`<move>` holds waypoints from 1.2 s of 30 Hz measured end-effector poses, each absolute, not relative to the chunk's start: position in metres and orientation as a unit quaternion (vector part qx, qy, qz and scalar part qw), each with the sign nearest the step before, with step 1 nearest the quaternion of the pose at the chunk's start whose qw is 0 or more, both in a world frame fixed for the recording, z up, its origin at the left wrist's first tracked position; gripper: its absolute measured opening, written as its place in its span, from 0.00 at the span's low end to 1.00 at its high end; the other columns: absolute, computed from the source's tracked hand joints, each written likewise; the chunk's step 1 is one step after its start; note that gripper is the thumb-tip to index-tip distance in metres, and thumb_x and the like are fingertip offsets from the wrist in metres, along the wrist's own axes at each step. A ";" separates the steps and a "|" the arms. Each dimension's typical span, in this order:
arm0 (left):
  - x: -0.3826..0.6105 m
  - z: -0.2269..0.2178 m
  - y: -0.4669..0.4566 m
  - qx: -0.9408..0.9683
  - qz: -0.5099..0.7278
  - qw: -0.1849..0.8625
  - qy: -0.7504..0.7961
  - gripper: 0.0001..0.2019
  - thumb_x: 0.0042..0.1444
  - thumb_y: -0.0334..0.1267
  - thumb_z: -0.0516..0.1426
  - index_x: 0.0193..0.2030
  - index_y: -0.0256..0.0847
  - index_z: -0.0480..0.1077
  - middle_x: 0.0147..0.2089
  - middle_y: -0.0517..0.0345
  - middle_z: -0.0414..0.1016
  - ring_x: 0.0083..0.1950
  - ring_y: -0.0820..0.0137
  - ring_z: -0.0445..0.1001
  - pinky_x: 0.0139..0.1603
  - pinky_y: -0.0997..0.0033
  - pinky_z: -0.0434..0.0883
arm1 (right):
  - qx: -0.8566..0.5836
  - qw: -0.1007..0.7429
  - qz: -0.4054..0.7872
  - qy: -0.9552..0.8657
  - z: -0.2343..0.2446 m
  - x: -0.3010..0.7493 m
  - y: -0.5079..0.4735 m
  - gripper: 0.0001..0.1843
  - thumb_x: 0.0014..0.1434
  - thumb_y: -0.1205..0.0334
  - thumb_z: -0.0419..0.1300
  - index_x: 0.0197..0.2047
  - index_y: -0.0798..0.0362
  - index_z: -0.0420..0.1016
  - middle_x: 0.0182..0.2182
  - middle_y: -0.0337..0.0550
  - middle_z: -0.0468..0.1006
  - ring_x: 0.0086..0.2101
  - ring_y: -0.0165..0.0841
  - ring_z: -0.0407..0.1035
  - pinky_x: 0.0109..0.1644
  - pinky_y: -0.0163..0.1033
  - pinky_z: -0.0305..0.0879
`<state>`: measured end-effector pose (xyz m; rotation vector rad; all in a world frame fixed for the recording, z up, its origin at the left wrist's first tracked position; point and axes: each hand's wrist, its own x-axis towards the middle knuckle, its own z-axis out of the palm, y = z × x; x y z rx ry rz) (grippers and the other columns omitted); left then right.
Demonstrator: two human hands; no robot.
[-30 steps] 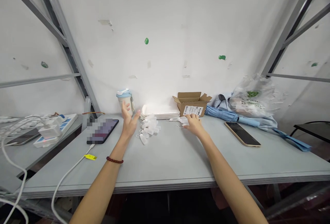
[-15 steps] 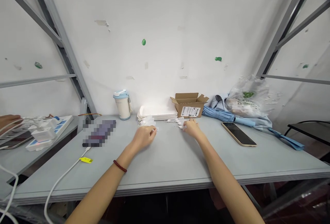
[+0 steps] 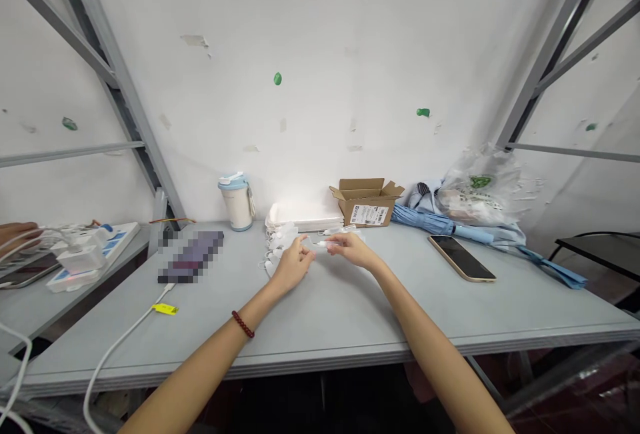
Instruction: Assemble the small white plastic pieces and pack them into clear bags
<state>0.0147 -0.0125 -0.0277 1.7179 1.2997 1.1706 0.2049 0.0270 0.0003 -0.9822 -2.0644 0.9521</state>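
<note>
On the table (image 3: 340, 327), at left, lies a phone (image 3: 191, 257), then stands a cup (image 3: 237, 206). White tags (image 3: 281, 237) lie in a pile just beside the left hand (image 3: 294, 267), whose thumb and forefinger are apart. Behind is a white tray (image 3: 306, 219). One single tag (image 3: 323, 243) is between the hands, its end pinched in the fingers of the right hand (image 3: 354, 249). Further right are a box (image 3: 370, 214) and an umbrella (image 3: 425, 219).

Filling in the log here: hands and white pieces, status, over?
Right hand pinching a small white piece. Left hand beside the white pile, hold unclear. Open cardboard box behind, not between hands.
</note>
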 end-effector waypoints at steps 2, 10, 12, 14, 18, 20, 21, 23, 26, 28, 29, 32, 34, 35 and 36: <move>0.015 -0.026 -0.012 0.637 0.468 0.345 0.505 0.27 0.54 0.41 0.52 0.60 0.36 0.54 0.32 0.61 0.68 0.22 0.77 0.66 0.20 0.77 0.63 | -0.367 0.338 0.411 -0.763 0.004 0.202 0.023 0.15 0.55 0.51 0.55 0.34 0.55 0.73 0.25 0.39 0.74 0.28 0.30 0.67 0.35 0.36 0.61; 0.015 -0.019 -0.015 0.651 0.461 0.340 0.498 0.18 0.53 0.43 0.52 0.48 0.35 0.65 0.31 0.59 0.70 0.21 0.77 0.66 0.18 0.77 0.63 | -0.375 0.398 0.493 -0.676 0.010 0.196 0.018 0.14 0.52 0.50 0.57 0.27 0.53 0.63 0.16 0.32 0.66 0.19 0.25 0.58 0.25 0.32 0.52; 0.015 -0.017 -0.018 0.665 0.443 0.342 0.494 0.15 0.53 0.45 0.52 0.40 0.35 0.69 0.28 0.59 0.70 0.20 0.77 0.65 0.19 0.76 0.63 | -0.376 0.409 0.496 -0.668 0.010 0.195 0.017 0.15 0.51 0.50 0.57 0.26 0.53 0.62 0.15 0.31 0.64 0.18 0.24 0.56 0.24 0.32 0.50; 0.016 -0.016 -0.019 0.676 0.430 0.348 0.487 0.14 0.53 0.46 0.53 0.34 0.36 0.70 0.26 0.60 0.70 0.20 0.77 0.65 0.20 0.76 0.63 | -0.381 0.418 0.493 -0.662 0.010 0.196 0.017 0.16 0.51 0.49 0.57 0.25 0.52 0.61 0.14 0.30 0.61 0.18 0.24 0.54 0.24 0.32 0.48; 0.017 -0.015 -0.019 0.661 0.432 0.375 0.486 0.14 0.51 0.48 0.54 0.29 0.37 0.68 0.23 0.61 0.68 0.19 0.77 0.64 0.19 0.76 0.61 | -0.397 0.431 0.481 -0.652 0.008 0.196 0.019 0.16 0.51 0.50 0.57 0.23 0.52 0.60 0.12 0.29 0.57 0.16 0.23 0.50 0.23 0.32 0.45; 0.017 -0.015 -0.017 0.647 0.424 0.400 0.492 0.14 0.51 0.48 0.54 0.28 0.36 0.67 0.20 0.63 0.66 0.18 0.78 0.62 0.19 0.77 0.59 | -0.396 0.440 0.478 -0.649 0.008 0.196 0.020 0.17 0.51 0.50 0.57 0.22 0.52 0.59 0.12 0.29 0.57 0.16 0.23 0.50 0.22 0.32 0.44; 0.017 -0.014 -0.017 0.642 0.417 0.413 0.493 0.14 0.50 0.47 0.55 0.28 0.36 0.67 0.19 0.63 0.66 0.17 0.78 0.61 0.18 0.77 0.59 | -0.394 0.444 0.477 -0.648 0.008 0.196 0.020 0.17 0.51 0.50 0.57 0.22 0.52 0.59 0.12 0.29 0.57 0.16 0.23 0.49 0.22 0.32 0.44; 0.017 -0.013 -0.017 0.639 0.408 0.434 0.486 0.14 0.49 0.47 0.56 0.28 0.36 0.68 0.21 0.62 0.67 0.18 0.78 0.62 0.18 0.77 0.59 | -0.391 0.452 0.473 -0.647 0.008 0.196 0.020 0.17 0.51 0.50 0.57 0.21 0.52 0.59 0.11 0.29 0.56 0.16 0.23 0.49 0.22 0.32 0.44; 0.018 -0.011 -0.020 0.638 0.402 0.456 0.473 0.14 0.46 0.47 0.58 0.30 0.35 0.69 0.26 0.59 0.70 0.20 0.78 0.64 0.19 0.77 0.59 | -0.392 0.463 0.466 -0.644 0.009 0.195 0.019 0.17 0.51 0.50 0.57 0.21 0.52 0.58 0.11 0.29 0.56 0.16 0.22 0.48 0.21 0.32 0.44; 0.018 -0.010 -0.021 0.634 0.400 0.460 0.476 0.15 0.45 0.47 0.59 0.31 0.36 0.69 0.27 0.59 0.70 0.21 0.78 0.65 0.19 0.78 0.59 | -0.395 0.470 0.463 -0.640 0.010 0.195 0.019 0.17 0.51 0.50 0.57 0.21 0.52 0.58 0.11 0.29 0.57 0.16 0.23 0.49 0.21 0.32 0.44; 0.018 -0.009 -0.021 0.633 0.401 0.459 0.478 0.15 0.45 0.48 0.59 0.31 0.36 0.68 0.27 0.59 0.70 0.21 0.78 0.65 0.19 0.78 0.59 | -0.396 0.471 0.462 -0.639 0.010 0.195 0.019 0.17 0.51 0.50 0.57 0.21 0.52 0.59 0.11 0.29 0.57 0.16 0.23 0.49 0.21 0.32 0.45; 0.017 -0.007 -0.021 0.631 0.408 0.456 0.476 0.16 0.47 0.50 0.58 0.29 0.36 0.67 0.24 0.61 0.69 0.20 0.78 0.63 0.19 0.77 0.59 | -0.392 0.461 0.465 -0.646 0.009 0.195 0.019 0.17 0.51 0.50 0.57 0.21 0.52 0.60 0.11 0.30 0.57 0.16 0.23 0.49 0.21 0.32 0.45; 0.017 -0.006 -0.021 0.630 0.416 0.457 0.470 0.16 0.48 0.51 0.57 0.28 0.37 0.67 0.21 0.63 0.66 0.20 0.77 0.62 0.20 0.76 0.60 | -0.391 0.450 0.469 -0.651 0.009 0.194 0.019 0.17 0.52 0.50 0.57 0.21 0.52 0.61 0.11 0.29 0.56 0.15 0.23 0.48 0.21 0.32 0.44; 0.017 -0.005 -0.021 0.628 0.419 0.459 0.468 0.16 0.48 0.50 0.57 0.28 0.37 0.67 0.20 0.63 0.65 0.20 0.77 0.62 0.21 0.76 0.60 | -0.391 0.447 0.471 -0.652 0.008 0.194 0.018 0.17 0.52 0.50 0.57 0.21 0.52 0.61 0.11 0.29 0.56 0.15 0.23 0.48 0.21 0.32 0.44; 0.017 -0.005 -0.021 0.626 0.423 0.460 0.466 0.16 0.48 0.50 0.58 0.28 0.37 0.67 0.20 0.63 0.65 0.20 0.77 0.62 0.21 0.76 0.60 | -0.392 0.446 0.472 -0.652 0.008 0.194 0.018 0.16 0.52 0.51 0.57 0.21 0.52 0.61 0.11 0.29 0.55 0.15 0.23 0.47 0.21 0.32 0.43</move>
